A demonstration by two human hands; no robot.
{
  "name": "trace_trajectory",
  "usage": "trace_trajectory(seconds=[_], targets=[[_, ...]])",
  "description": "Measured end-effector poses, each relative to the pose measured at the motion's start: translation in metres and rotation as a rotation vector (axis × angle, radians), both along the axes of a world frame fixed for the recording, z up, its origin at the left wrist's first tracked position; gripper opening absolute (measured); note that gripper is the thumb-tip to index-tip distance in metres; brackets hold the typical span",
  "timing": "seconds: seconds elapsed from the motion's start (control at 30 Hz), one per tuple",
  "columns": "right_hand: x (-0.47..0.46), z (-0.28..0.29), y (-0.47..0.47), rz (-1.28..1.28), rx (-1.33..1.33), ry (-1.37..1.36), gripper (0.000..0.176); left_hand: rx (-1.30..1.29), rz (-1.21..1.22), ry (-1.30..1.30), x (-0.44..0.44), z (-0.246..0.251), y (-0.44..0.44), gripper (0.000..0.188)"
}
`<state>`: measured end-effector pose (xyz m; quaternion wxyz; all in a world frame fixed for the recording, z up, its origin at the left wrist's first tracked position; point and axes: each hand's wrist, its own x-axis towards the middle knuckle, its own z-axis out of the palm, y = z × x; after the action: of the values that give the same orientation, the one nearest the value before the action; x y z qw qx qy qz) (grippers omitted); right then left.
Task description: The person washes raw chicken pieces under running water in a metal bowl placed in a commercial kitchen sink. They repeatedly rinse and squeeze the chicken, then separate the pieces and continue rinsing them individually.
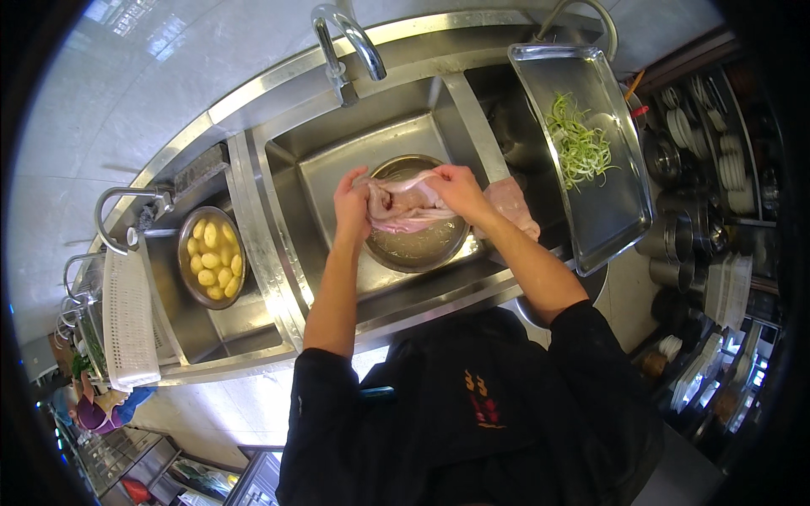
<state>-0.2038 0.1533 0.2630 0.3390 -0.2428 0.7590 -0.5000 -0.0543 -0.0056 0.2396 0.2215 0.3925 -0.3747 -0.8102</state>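
Observation:
Both hands are raised over a round metal bowl (405, 268) of water standing in the middle stainless steel sink (380, 142). Between them stretches a soft, folded piece of raw pale-pink meat (405, 205), which looks like stomach, with a dark fold or opening towards its left end. My left hand (352, 205) grips the left edge, thumb upward. At the upper right edge, the fingers of my right hand (465, 193) pinch the meat. A second piece of raw meat (511, 205) lies by the sink's right divider, partly hidden behind my right forearm.
On the right, a metal tray (598, 218) bears shredded green onion (579, 145). The left basin contains a bowl (182, 253) of peeled potatoes (209, 260) in liquid. A curved faucet (348, 31) rises behind the middle sink. Beyond a white plastic basket (130, 316), another person (95, 408) is visible.

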Motion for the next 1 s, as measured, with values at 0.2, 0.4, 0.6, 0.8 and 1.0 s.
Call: trace_trajectory(seconds=[0.2, 0.4, 0.6, 0.8, 1.0], targets=[[-0.029, 0.007, -0.046, -0.089, 0.023, -0.127, 0.024, -0.168, -0.063, -0.055, -0.053, 0.025, -0.067, 0.07], [-0.053, 0.015, -0.087, -0.167, -0.092, -0.248, 0.022, -0.276, -0.162, -0.079, -0.105, 0.039, -0.121, 0.078], [-0.064, 0.013, -0.095, -0.168, -0.063, -0.244, 0.023, -0.364, -0.442, -0.328, -0.111, 0.016, -0.131, 0.047], [-0.055, 0.009, -0.091, -0.163, -0.077, -0.262, 0.022, -0.517, -0.219, -0.276, -0.1, -0.004, -0.112, 0.037], [-0.061, 0.009, -0.103, -0.213, -0.106, -0.343, 0.017, -0.106, -0.056, -0.236, -0.1, -0.008, -0.131, 0.032]])
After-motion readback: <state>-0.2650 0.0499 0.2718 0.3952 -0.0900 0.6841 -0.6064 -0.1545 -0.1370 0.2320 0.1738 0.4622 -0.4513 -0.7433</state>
